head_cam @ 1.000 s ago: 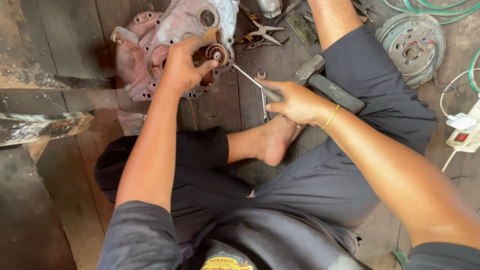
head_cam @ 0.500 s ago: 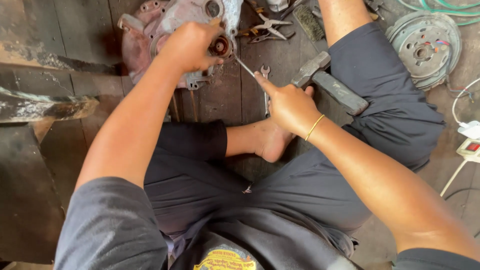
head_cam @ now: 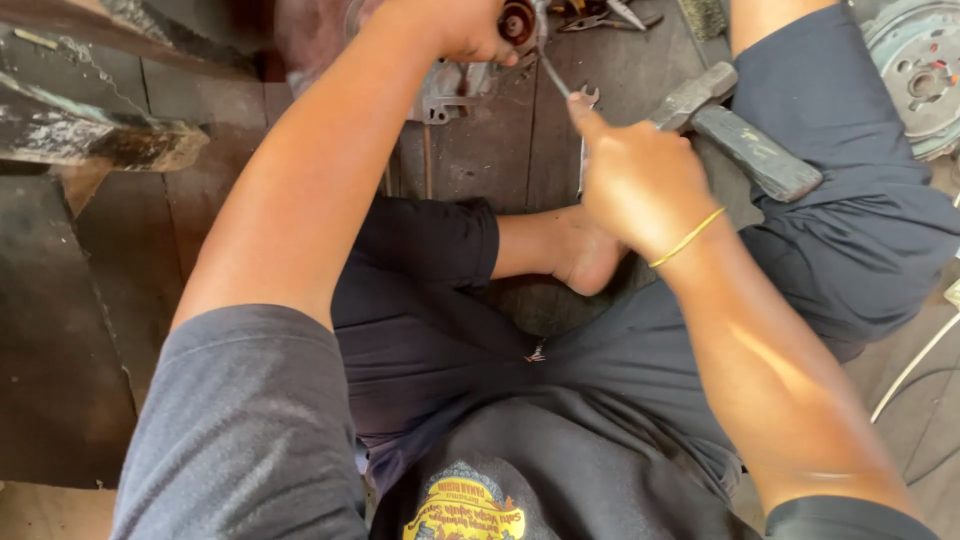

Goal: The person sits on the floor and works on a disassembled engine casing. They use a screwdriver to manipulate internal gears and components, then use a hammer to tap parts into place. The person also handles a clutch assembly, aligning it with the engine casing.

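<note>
I sit cross-legged on a dark wooden floor. My left hand (head_cam: pixel 455 25) is at the top edge, closed on a small round rusty part (head_cam: pixel 517 20) of a grey metal engine casing (head_cam: pixel 440 85). My right hand (head_cam: pixel 635 180), with a thin yellow band on the wrist, grips a thin metal rod-like tool (head_cam: pixel 556 78) whose tip points up at that round part. Most of the casing is cut off by the frame's top edge.
A hammer (head_cam: pixel 745 140) lies across my right thigh. A small open-end spanner (head_cam: pixel 588 97) rests on the floor behind my right hand. A round metal flywheel (head_cam: pixel 920 75) is at top right, pliers (head_cam: pixel 600 18) at the top, a worn wooden beam (head_cam: pixel 90 135) at left.
The view has tilted down and closer, so the casing has slid to the top edge. Both hands have kept their hold; the right hand and tool stay pointed at the round part.
</note>
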